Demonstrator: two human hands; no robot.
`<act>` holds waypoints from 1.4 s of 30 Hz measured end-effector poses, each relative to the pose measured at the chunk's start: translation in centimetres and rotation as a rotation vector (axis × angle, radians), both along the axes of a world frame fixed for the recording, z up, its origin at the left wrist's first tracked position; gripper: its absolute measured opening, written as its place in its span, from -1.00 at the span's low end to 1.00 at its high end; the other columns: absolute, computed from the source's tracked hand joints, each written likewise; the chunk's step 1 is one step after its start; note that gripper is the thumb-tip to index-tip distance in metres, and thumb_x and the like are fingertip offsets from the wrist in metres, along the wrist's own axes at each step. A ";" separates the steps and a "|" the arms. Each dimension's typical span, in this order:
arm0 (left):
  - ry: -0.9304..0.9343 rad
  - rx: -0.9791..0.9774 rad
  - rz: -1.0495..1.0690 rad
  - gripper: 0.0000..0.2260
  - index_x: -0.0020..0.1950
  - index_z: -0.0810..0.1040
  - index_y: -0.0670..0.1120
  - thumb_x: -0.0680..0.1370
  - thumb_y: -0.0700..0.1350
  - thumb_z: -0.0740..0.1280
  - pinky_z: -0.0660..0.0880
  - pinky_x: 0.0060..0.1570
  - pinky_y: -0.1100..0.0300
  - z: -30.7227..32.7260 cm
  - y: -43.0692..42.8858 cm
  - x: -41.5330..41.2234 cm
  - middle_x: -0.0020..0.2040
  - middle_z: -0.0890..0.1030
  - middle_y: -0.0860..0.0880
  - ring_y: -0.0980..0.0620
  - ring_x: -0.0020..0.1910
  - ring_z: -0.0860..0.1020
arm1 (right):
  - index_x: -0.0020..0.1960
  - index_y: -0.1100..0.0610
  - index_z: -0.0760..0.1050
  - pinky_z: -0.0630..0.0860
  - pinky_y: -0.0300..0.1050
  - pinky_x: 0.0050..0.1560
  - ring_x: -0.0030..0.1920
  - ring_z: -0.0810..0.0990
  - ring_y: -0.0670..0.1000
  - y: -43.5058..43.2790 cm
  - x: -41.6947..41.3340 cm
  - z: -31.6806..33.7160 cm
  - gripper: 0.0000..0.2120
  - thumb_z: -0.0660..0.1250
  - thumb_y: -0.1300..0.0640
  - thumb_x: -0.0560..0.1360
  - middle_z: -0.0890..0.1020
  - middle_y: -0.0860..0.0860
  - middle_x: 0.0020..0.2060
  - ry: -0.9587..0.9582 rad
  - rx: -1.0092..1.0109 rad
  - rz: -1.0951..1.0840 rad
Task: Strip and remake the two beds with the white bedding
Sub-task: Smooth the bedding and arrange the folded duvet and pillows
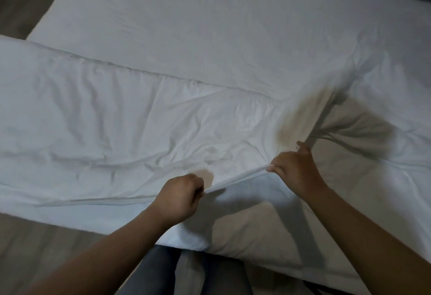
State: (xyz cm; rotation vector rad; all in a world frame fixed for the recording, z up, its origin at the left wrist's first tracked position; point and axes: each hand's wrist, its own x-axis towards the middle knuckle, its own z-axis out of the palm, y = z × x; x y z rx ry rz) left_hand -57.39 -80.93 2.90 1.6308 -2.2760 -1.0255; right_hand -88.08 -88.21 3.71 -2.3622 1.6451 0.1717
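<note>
Your left grip (180,195) and right grip (296,168), fingers curled tight, each pinch the near edge of the white duvet (105,119), which runs taut between them. The duvet lies rumpled across the near half of the sheeted bed (210,26).

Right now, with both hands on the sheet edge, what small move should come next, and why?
Probably pull the edge toward you: the left hand and right hand both pinch the sheet, and it lies bunched beyond the right hand.
</note>
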 end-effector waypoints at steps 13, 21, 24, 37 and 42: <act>-0.299 0.217 -0.304 -0.86 -0.06 0.55 -0.12 0.55 -0.11 0.23 0.28 -0.18 0.25 -2.2 5.6 -2.2 -0.02 0.56 -0.05 -0.05 -0.03 0.52 | -0.47 -0.02 0.49 0.29 -0.22 -0.56 -0.48 0.54 -0.03 18.4 -1.3 -3.3 -0.61 0.15 -0.21 0.40 0.50 -0.05 -0.50 -0.007 0.088 -0.286; -0.425 0.390 -0.358 -0.84 0.00 0.60 -0.12 0.50 -0.23 0.26 0.48 -0.04 0.15 -5.1 5.9 -3.2 0.04 0.57 -0.06 -0.07 0.01 0.55 | -0.12 0.05 0.66 0.39 -0.13 -0.21 -0.07 0.61 0.08 19.5 0.3 -6.8 -0.69 0.26 -0.12 0.54 0.62 0.05 -0.14 0.112 0.236 -0.436; -0.479 0.415 -0.389 -0.83 0.02 0.61 -0.14 0.50 -0.22 0.27 0.52 -0.01 0.12 -5.4 6.1 -3.3 0.04 0.58 -0.08 -0.09 0.00 0.57 | -0.06 0.05 0.65 0.34 -0.13 -0.19 0.00 0.59 0.07 19.8 0.8 -6.8 -0.67 0.21 -0.14 0.57 0.62 0.04 -0.07 0.131 0.287 -0.451; -0.364 0.427 -0.301 -0.74 0.22 0.56 -0.08 0.56 -0.04 0.27 0.43 0.11 0.20 -4.6 6.3 -1.0 0.20 0.56 -0.02 -0.01 0.17 0.51 | 0.14 0.10 0.57 0.30 -0.18 0.06 0.19 0.49 0.09 18.8 2.8 -5.0 -0.76 0.23 0.17 0.52 0.57 0.06 0.16 -0.061 0.433 -0.548; -0.275 0.322 -0.277 -0.76 0.16 0.59 -0.09 0.59 -0.02 0.25 0.45 0.05 0.21 -2.2 5.0 -0.6 0.11 0.60 -0.03 0.02 0.07 0.54 | 0.18 0.22 0.56 0.40 -0.11 0.15 0.16 0.53 0.14 18.3 3.7 -1.7 -0.74 0.32 0.16 0.53 0.58 0.15 0.14 -0.312 0.256 -0.792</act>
